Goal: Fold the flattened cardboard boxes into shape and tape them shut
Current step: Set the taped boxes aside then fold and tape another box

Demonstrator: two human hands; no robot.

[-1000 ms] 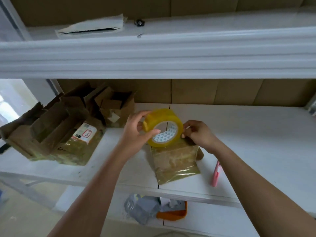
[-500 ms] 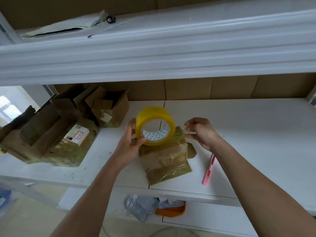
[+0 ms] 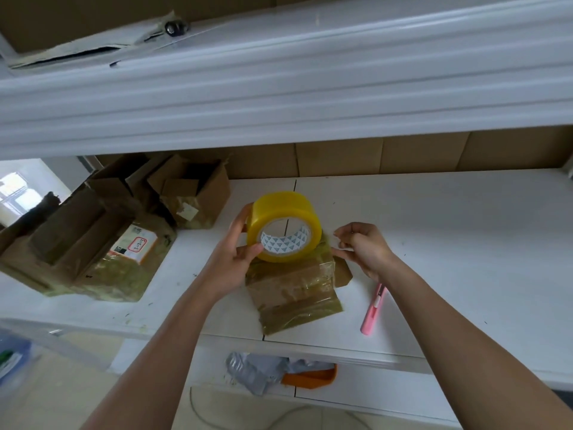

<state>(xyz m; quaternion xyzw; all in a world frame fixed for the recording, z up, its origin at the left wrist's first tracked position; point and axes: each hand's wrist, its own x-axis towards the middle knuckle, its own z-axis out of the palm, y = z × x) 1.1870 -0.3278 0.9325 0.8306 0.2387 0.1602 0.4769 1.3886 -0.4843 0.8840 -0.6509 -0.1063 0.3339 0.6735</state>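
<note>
Head view: small taped box (image 3: 294, 290) sits at shelf (image 3: 449, 243) centre, its long axis running 12 to 6.
Roll: yellow tape roll (image 3: 283, 226) stands on edge at the box's 12 o'clock end, core facing the person.
Left hand (image 3: 232, 259): grasps the roll, thumb on the core rim.
Right hand (image 3: 366, 246): at the roll's 3 o'clock, apparently pinching the clear tape end; nearer the box's right edge.
Cutter: pink knife (image 3: 373, 308) lies at 4 o'clock, untouched.

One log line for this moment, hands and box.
left hand: holds tape roll | right hand: pinches tape end | box: on shelf, partly taped
</note>
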